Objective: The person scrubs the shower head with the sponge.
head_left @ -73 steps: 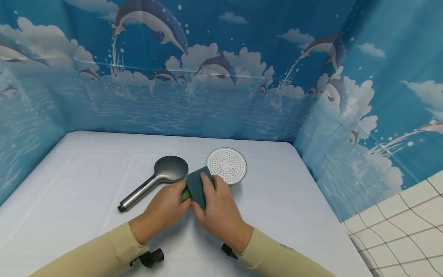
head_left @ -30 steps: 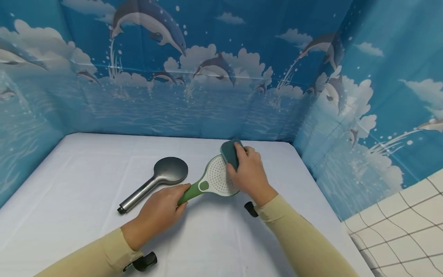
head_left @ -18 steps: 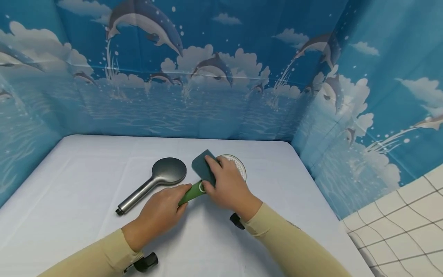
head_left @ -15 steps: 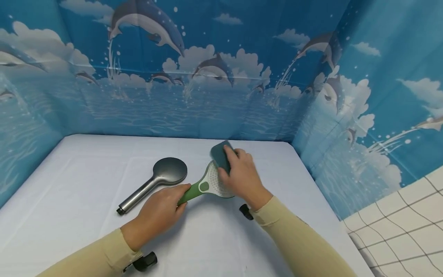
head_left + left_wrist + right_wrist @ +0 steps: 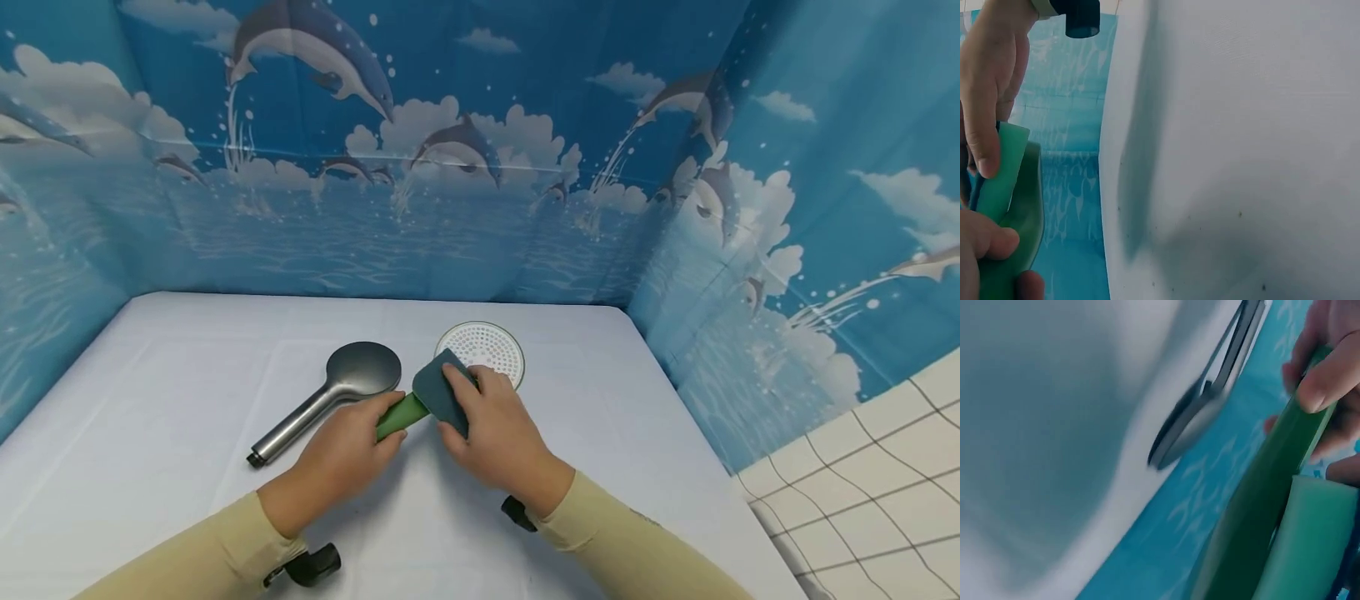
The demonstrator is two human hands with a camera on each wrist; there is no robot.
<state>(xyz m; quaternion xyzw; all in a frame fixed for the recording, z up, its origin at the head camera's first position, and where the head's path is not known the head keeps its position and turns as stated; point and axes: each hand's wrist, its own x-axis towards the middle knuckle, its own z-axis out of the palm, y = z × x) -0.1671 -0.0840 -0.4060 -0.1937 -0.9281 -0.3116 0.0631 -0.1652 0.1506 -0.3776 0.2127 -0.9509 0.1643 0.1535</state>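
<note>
My left hand grips the green handle of a shower head with a round white nozzle face, held above the table. Between thumb and fingers my right hand holds a sponge, dark teal on top. It lies against the shower head where the handle meets the face and covers that part. The right wrist view shows the sponge's lighter green side along the handle. In the left wrist view the sponge also sits against the shower head.
A second, dark grey shower head with a metallic handle lies on the white table, left of the hands. A blue dolphin-print curtain stands behind and at both sides. White tiles show at the lower right.
The right hand has gone back and forth with the sponge between the nozzle face and the handle, and has now come back toward the left hand. The left hand keeps its grip.
</note>
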